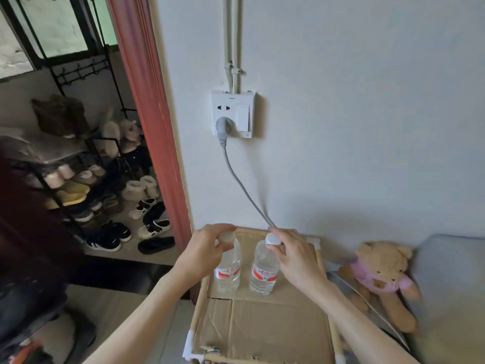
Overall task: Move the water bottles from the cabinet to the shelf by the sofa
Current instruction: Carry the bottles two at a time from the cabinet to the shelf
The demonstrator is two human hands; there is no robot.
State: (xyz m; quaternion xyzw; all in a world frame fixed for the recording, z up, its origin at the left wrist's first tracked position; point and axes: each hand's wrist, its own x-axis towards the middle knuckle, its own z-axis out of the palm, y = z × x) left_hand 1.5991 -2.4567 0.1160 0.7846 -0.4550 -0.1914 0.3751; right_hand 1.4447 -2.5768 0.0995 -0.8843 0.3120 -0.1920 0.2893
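Two clear water bottles with red-and-white labels and white caps stand upright side by side on a cardboard-covered shelf top point(262, 327) by the wall. My left hand point(207, 248) wraps the neck and cap of the left bottle point(228, 274). My right hand point(291, 256) pinches the cap of the right bottle point(263, 274). Both bottles rest on the cardboard, near its far end.
A teddy bear point(380, 274) in a pink top leans against the grey sofa point(451, 285) right of the shelf. A grey cable point(244, 190) runs from a wall socket point(233, 114) down behind the shelf. A doorway on the left shows a shoe rack point(78, 185).
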